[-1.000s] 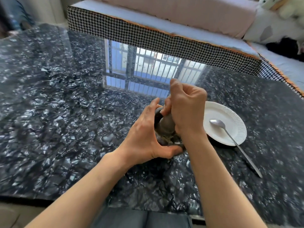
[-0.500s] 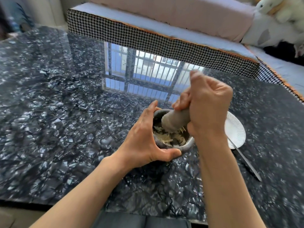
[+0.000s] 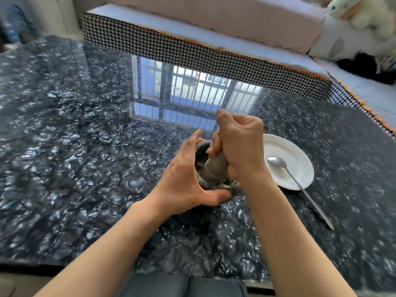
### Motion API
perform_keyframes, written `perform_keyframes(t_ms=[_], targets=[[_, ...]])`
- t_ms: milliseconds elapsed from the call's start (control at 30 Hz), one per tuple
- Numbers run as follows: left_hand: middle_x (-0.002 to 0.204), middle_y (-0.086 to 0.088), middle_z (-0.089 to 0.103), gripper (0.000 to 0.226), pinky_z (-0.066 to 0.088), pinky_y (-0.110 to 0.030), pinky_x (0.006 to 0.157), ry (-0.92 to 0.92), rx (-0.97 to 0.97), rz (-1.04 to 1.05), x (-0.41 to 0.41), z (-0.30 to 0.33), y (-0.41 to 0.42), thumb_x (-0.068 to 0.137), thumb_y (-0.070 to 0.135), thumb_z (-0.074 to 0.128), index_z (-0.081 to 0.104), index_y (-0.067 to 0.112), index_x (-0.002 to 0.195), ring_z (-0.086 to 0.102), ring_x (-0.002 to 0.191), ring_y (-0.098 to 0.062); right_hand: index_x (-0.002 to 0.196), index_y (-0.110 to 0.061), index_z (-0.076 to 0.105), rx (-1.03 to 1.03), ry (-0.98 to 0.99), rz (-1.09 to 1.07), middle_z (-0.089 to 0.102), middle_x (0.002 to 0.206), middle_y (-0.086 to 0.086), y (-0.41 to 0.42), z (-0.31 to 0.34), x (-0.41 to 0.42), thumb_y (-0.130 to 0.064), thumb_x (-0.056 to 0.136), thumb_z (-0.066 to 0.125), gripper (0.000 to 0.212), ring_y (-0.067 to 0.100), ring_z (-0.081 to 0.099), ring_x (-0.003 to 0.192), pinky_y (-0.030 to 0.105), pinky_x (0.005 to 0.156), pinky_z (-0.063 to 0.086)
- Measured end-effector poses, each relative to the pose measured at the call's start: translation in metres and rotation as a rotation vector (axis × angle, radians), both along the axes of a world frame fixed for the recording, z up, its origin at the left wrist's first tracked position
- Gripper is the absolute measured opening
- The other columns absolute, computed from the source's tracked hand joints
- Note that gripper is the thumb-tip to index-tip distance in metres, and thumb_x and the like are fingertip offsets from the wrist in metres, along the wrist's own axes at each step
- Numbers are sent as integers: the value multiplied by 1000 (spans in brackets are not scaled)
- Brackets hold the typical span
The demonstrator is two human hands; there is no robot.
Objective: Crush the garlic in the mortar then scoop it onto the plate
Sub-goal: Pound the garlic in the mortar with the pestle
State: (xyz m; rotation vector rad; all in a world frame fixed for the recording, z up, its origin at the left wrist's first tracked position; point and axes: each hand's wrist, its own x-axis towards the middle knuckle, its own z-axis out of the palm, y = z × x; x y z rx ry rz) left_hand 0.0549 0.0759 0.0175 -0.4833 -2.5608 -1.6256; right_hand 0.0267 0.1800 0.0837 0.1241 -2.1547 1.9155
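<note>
A grey stone mortar (image 3: 234, 190) stands on the dark marbled table (image 3: 85, 168). My left hand (image 3: 184, 179) grips its left and near side, thumb curled along the front rim. My right hand (image 3: 240, 144) holds the grey pestle (image 3: 215, 168) in a fist, its head down inside the bowl. Pale crushed garlic (image 3: 225, 182) shows only in slivers beside the pestle; most of it is hidden. Just right of the mortar lies a white paper plate (image 3: 300, 159) with a metal spoon (image 3: 300, 185) resting bowl-up on it, handle trailing toward the near right.
A houndstooth-edged sofa (image 3: 192, 50) borders the table's far side and right corner, with a white plush toy (image 3: 364, 11) on it. The glossy tabletop mirrors a barred window behind the mortar. My dark trouser legs (image 3: 182, 286) show under the table's near edge.
My right hand, raised with the pestle half a second ago, has come back down and driven the pestle into the mortar. The left hand kept its hold on the mortar.
</note>
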Motion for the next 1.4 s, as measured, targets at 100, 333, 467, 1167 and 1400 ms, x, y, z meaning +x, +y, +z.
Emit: perform_keyframes(t_ms=[100, 333, 467, 1167, 1400], targets=[[140, 7, 35, 124, 23, -13, 102, 16, -16, 3, 0, 0, 0, 49, 43, 85, 10, 21, 146, 32, 126, -2, 45, -11, 47, -120, 52, -25, 44, 32, 1, 8, 15, -2, -11, 92, 54, 47, 18, 41, 27, 26, 41, 40], [137, 11, 34, 125, 16, 5, 93, 4, -18, 11, -2, 0, 1, 47, 47, 82, 9, 21, 146, 29, 118, 8, 42, -10, 46, -26, -37, -8, 45, 32, 4, 1, 6, -2, -12, 91, 53, 49, 20, 41, 29, 21, 41, 38], [131, 16, 30, 125, 18, 1, 98, 11, -6, 1, 0, 0, 1, 49, 44, 84, 9, 19, 146, 27, 121, 7, 44, -13, 47, -217, -12, -20, 42, 31, 3, 4, 10, -1, -9, 92, 53, 49, 18, 41, 27, 24, 38, 37], [136, 8, 35, 127, 48, -43, 91, -16, -10, 22, 3, 5, 4, 46, 50, 82, 10, 20, 146, 46, 118, -17, 38, -14, 44, 217, 40, 57, 46, 31, 2, 1, 5, 5, -14, 92, 53, 55, 12, 38, 25, 16, 35, 33], [141, 3, 36, 128, 35, -34, 106, -13, -10, 28, 2, 2, 5, 44, 55, 78, 9, 20, 146, 36, 128, -10, 38, -13, 47, 121, 100, -16, 45, 31, 3, 8, 5, 1, -16, 93, 53, 55, 23, 43, 28, 19, 37, 34]])
